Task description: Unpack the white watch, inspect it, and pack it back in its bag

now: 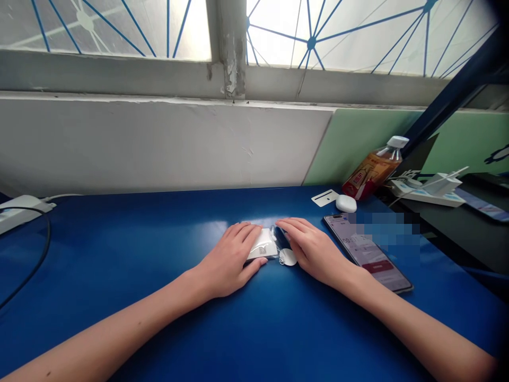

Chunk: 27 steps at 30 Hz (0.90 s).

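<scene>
— Looking down at the glossy blue surface [119, 254], what did the hands have under them?

— A small flat white plastic packet [264, 245], lying between them near the middle. The left hand [230, 260] lay flat with its fingers spread over the packet's left part and the thumb tucked along its near edge, pressing rather than gripping. That looked like a way of keeping the slippery thing from sliding.

— And the other?

— The right hand [314, 249] was open too, palm down, fingertips touching a dark glossy strip [280, 236] at the packet's right end. A small round white tab [288, 258] sat just beside its thumb (what the strip was, I couldn't tell).

— Anything else about?

— A smartphone with a lit screen [368, 253] lay just right of that hand. Farther back stood a white oval earbud case [345, 203], a white card [325, 198] and a tilted clear drink bottle with an orange label [374, 170].
</scene>
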Available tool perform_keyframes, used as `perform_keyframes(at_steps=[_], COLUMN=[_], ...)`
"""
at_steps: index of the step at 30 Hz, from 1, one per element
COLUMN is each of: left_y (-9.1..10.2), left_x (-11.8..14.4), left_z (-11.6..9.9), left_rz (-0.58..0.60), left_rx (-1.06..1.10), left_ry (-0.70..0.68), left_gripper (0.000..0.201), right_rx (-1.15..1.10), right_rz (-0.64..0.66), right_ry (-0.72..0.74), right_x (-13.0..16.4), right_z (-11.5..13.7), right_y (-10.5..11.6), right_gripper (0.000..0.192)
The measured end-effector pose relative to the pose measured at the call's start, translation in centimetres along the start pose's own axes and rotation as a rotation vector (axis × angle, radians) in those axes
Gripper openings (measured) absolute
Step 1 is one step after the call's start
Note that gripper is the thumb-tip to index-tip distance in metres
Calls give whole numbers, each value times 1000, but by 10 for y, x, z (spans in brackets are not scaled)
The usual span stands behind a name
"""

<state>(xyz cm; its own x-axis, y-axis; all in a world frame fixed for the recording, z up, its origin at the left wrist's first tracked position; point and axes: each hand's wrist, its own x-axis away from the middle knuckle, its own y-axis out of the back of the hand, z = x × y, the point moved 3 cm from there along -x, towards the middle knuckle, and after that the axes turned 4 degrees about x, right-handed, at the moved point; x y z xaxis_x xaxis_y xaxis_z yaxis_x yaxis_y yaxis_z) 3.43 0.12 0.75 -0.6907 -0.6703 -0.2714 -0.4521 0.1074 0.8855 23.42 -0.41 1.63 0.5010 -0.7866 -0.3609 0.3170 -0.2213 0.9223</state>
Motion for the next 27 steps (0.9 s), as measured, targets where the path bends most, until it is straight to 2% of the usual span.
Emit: perform_keyframes(at_steps=[4,8,14,17,20,23,27], left_y=[3,4,5,4,3,2,3], left_x=[0,2,4,4,3,3,4], left_z=[-2,-3,-6,-4,-1,1,1], left_rz=[-11,-30,-2,-18,-75,-130,-192], left_rx=[19,28,64,62,48,42,60], left_ry=[-38,-79,-153,-119,-30,39,66], left_gripper=[50,52,53,52,55,61,73], right_rx=[-3,-36,4,26,-4,-123,-365], right_rz=[14,9,-135,-203,-322,-441,-479], right_ry=[40,97,186,224,154,13,-238], right_x=[-1,-2,-2,-3,-2,-2,-3], right_z=[-6,-4,-3,-8,-14,-17,-20], right_y=[4,7,18,25,33,41,45], right_gripper=[43,37,20,15,11,8,7])
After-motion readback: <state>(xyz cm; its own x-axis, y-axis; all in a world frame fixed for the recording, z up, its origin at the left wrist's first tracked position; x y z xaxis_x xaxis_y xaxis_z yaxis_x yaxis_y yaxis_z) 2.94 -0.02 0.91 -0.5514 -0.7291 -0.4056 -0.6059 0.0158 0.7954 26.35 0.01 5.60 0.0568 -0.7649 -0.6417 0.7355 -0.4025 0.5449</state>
